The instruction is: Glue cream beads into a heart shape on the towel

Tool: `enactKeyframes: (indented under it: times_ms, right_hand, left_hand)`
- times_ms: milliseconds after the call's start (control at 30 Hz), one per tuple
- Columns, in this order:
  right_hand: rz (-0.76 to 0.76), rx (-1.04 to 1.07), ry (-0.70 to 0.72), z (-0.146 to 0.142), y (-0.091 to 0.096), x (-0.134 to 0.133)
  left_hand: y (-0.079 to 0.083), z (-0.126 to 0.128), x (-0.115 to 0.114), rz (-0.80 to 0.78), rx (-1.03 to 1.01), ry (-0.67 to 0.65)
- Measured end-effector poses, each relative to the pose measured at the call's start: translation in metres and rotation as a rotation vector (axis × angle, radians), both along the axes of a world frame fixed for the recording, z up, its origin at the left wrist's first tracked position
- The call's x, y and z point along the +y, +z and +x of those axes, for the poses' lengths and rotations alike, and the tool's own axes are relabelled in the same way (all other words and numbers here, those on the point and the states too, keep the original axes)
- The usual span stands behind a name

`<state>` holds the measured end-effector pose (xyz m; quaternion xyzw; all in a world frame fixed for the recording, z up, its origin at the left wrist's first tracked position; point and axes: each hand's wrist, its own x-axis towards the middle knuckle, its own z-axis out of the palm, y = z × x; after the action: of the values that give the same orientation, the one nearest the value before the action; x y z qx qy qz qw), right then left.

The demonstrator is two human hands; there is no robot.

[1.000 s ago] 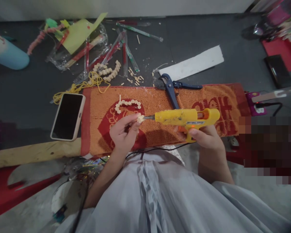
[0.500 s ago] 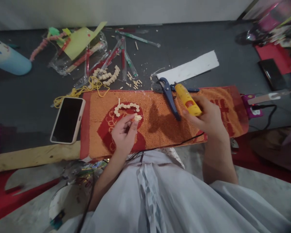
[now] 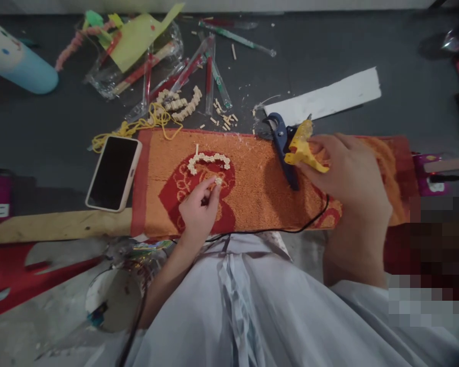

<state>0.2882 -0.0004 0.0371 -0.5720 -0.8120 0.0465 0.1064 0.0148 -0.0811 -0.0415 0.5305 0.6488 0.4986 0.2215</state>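
Observation:
My left hand (image 3: pixel 197 209) is closed in a pinch on a small cluster of pale wooden stick pieces (image 3: pixel 218 181), held above the orange and red towel (image 3: pixel 258 204). Just beyond it, a curved chain of the same pieces (image 3: pixel 208 158) lies on the towel. Off to the right, my right hand (image 3: pixel 342 168) grips a yellow glue gun (image 3: pixel 302 153), raised over the towel. A black cord (image 3: pixel 277 232) runs along the towel's front edge. Beside the glue gun, partly behind it, lies a blue-handled cutter (image 3: pixel 284 158).
A phone (image 3: pixel 113 173) lies left of the towel. Behind are yellow string (image 3: pixel 158 120), more joined pieces (image 3: pixel 189 104), loose bits (image 3: pixel 227 121), plastic-wrapped sticks (image 3: pixel 210 76) and a white strip (image 3: pixel 329 97). A blue and white bottle (image 3: pixel 26 63) is at far left.
My right hand has turned the glue gun, so its side now faces differently. The pinched cluster is turned slightly in my left hand. The whole view has shifted a little.

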Motion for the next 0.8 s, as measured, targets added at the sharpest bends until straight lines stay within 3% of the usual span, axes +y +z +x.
enactKeyframes:
  times_ms: [133,300,500,800]
  right_hand:
    - [-0.112,0.148,0.269,-0.048,0.002,0.009]
    - [-0.212,0.254,0.533,-0.092,-0.023,0.032]
    - [-0.300,0.320,0.619,-0.105,-0.048,0.049]
    - [-0.269,0.392,0.618,-0.104,-0.061,0.054]
  left_hand:
    - [-0.002,0.001,0.002,-0.066,0.023,0.000]
    - [-0.001,0.005,0.006,-0.113,0.083,0.009]
    - [-0.002,0.011,0.015,-0.152,0.235,0.005]
    - [0.001,0.014,0.017,-0.280,0.324,0.024]
